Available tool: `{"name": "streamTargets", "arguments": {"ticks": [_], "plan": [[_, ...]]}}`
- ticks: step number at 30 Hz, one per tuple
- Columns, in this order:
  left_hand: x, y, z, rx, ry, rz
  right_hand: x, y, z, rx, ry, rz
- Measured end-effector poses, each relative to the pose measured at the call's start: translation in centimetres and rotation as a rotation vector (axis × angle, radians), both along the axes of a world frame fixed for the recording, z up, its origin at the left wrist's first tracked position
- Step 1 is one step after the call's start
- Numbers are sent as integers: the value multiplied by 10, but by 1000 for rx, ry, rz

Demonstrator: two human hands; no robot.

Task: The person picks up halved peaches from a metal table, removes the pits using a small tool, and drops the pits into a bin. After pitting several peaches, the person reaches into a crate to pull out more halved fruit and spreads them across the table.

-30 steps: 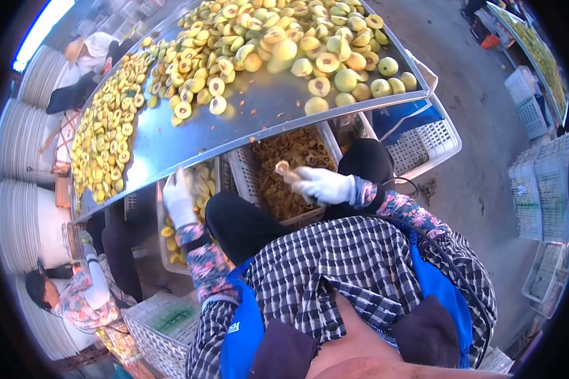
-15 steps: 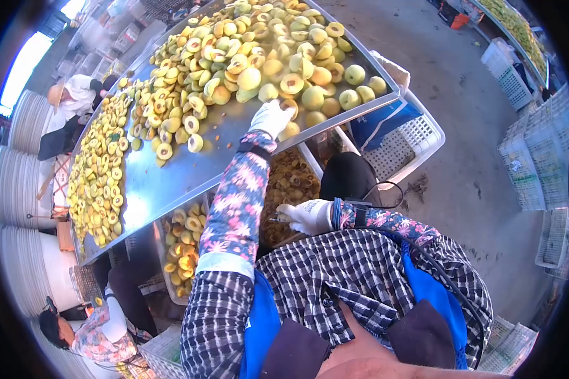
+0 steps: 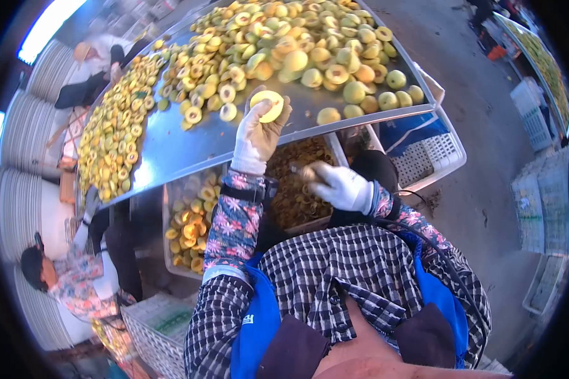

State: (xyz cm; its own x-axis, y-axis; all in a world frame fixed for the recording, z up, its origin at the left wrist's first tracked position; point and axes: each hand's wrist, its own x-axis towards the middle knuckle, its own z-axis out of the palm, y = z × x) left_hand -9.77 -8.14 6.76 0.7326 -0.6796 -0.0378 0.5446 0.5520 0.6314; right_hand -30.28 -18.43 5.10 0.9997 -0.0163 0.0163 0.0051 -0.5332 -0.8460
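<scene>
My left hand (image 3: 254, 140), in a white glove with a stained palm, is turned up at the near edge of the metal table. Its fingers and thumb hold a halved yellow fruit (image 3: 270, 105), apricot- or peach-like, cut face showing. To its right, my gloved right hand (image 3: 346, 188) is closed around a small tool (image 3: 302, 171) with a metal tip; blur hides its exact kind. Below both hands sits a crate of brownish pits and scraps (image 3: 300, 205). Across the table lies a heap of halved fruit (image 3: 284, 47), with rounder pieces (image 3: 354, 93) near its right corner.
The metal table's raised rim (image 3: 360, 119) runs in front of me. A crate of fruit halves (image 3: 193, 237) stands below left, and a white crate with a blue bag (image 3: 433, 155) below right. Two people work at left, one near (image 3: 76, 278), one farther off (image 3: 98, 60).
My left hand has drawn back from the heap and turned palm up with a halved fruit in it. My right hand has risen towards it with the tool. The view has shifted.
</scene>
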Motion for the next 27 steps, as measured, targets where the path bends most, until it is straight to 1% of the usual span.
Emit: {"name": "streamTargets", "arguments": {"ticks": [1,2,4,5,6,7,8,9,10,12,13,15,16,18,20,21,23,24,25,26,27], "plan": [[-9,10,2,-71,37,16,7,1,-1,9,-153,-40],[-17,18,4,-74,41,33,13,1,-1,19,-303,-85],[-28,29,6,-124,172,9,25,3,21,-37,-360,-145],[-31,32,4,-102,108,17,30,4,27,-85,-386,-163],[-35,32,2,-110,112,29,35,6,30,-131,-413,-180],[-40,32,0,-75,96,71,40,9,31,-138,-412,-168],[-43,32,2,-40,79,111,44,12,32,-206,-421,-199],[-45,34,3,-61,69,93,47,15,32,-276,-429,-231],[-46,35,5,-72,71,97,48,18,31,-285,-429,-225],[-46,34,9,-90,178,73,49,21,27,-380,-413,-227],[-46,35,10,-101,181,72,48,24,26,-468,-477,-241],[-46,38,11,-140,237,-22,47,24,26,-515,-464,-225],[-46,37,9,-146,241,-23,46,24,25,-550,-454,-212],[-48,35,6,-7,165,52,47,21,18,-583,-410,-172],[-51,34,7,23,196,73,47,23,17,-627,-335,-112],[-53,33,7,41,183,106,46,24,21,-628,-333,-114],[-55,30,7,61,172,139,41,28,29,-496,-182,-116],[-56,29,6,96,109,171,42,27,24,-494,-182,-117],[-56,28,6,133,45,202,44,25,17,-321,-239,-63],[-56,29,6,137,45,202,46,23,16,-147,-294,-10],[-57,30,6,140,35,172,47,18,16,-69,-117,28]]}}
